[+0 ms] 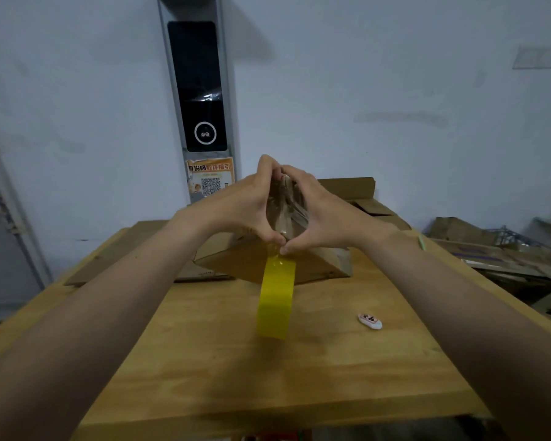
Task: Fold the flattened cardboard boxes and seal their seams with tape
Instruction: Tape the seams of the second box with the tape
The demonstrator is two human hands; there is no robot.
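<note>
Left hand (236, 202), right hand (328, 211) clasp box (236, 262) between them, fingertips meeting at far edge. Thumbs pin tape (275, 300) at near edge; loose strip hangs below. I advise: keep strip centred on seam, press outward, no wrinkles.

One left hand (240, 206), one right hand (326, 213), one roll of tape (285, 202), one yellow tape strip (275, 300), one folded box (315, 265), one table (268, 377), one small white object (370, 321), one poster (210, 179).
</note>
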